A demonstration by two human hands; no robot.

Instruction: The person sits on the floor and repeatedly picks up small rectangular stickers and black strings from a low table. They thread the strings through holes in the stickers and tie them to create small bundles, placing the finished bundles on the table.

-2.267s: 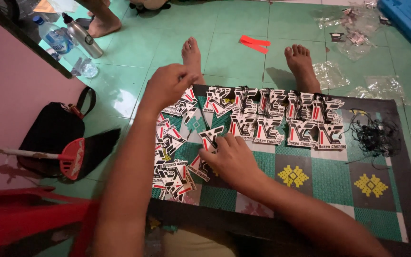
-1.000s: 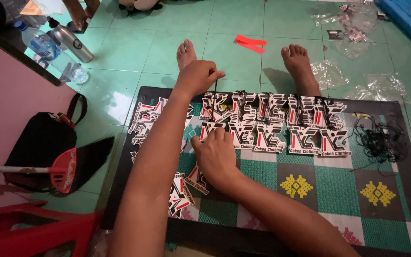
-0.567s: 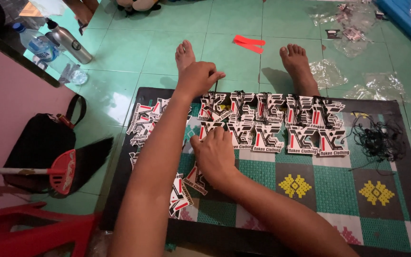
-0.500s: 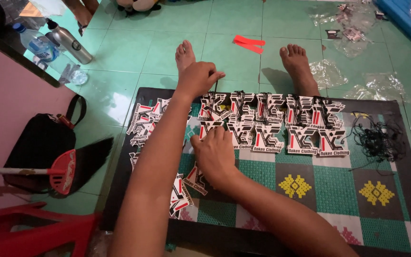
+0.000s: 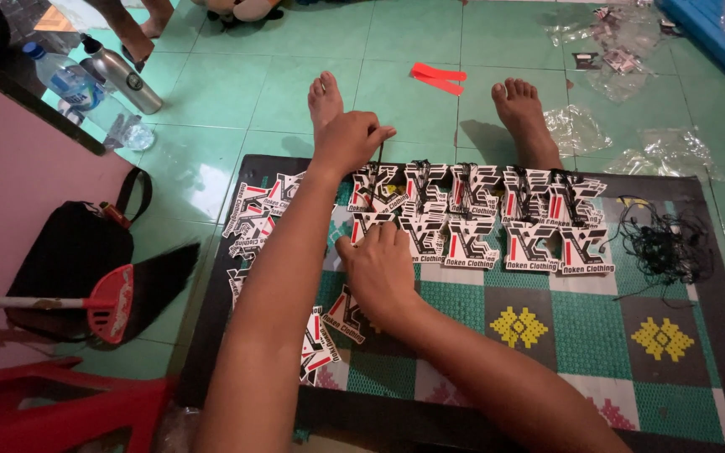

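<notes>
- Cardboard hang tags (image 5: pixel 480 222), white w/ black and red letter shapes, are lying in two overlapping rows on the far half of the woven mat (image 5: pixel 665 394), which is serving as the landmark below.
- Left hand (image 5: pixel 347 141) is hovering at the mat's far edge, over the left end of the rows; fingers are curled together, pinching what looks like a thin black string, though the view is too small to be sure.
- Right hand (image 5: pixel 378 270) is pressing flat, fingers together, on a tag at the left end of the near row, approx. mid-mat; it's holding the tag down, not gripping it.
- Loose pile of tags (image 5: pixel 255 216) is spilling over the mat's left edge, w/ more tags trailing toward the near left corner.
- Tangle of black strings (image 5: pixel 663 245) is sitting on the mat's right side, just beside the rows.
- Two bare feet are resting on green tile just beyond the mat's far edge; red strips (image 5: pixel 438 77) are lying farther out.
- Black bag (image 5: pixel 69 252) and a red-headed broom (image 5: pixel 115 302) are sitting left of the mat, bottles (image 5: pixel 94 80) further beyond.
- Doing it well, imo: keeping the flat hand steady so the row isn't shifting, keeping the string taut while it's being worked at the tag's top, matching the overlap of neighbouring tags.
</notes>
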